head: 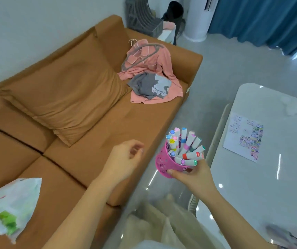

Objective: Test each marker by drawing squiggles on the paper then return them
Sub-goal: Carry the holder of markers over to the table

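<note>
A pink perforated cup (162, 161) full of several white markers (187, 144) with coloured caps is held in the air between the sofa and the table. My right hand (192, 175) grips the cup from below, thumb across its lower side. My left hand (126, 159) hovers to the cup's left over the sofa seat, fingers loosely curled, holding nothing. The paper (243, 136), covered with many coloured squiggles, lies flat on the white table (269, 177) at the right.
A brown sofa (63, 105) fills the left, with a cushion, pink and grey clothes (149, 74) on hangers, and a white plastic bag (13, 207). A pale chair back (215, 133) stands by the table's left edge. Grey floor and blue curtains lie beyond.
</note>
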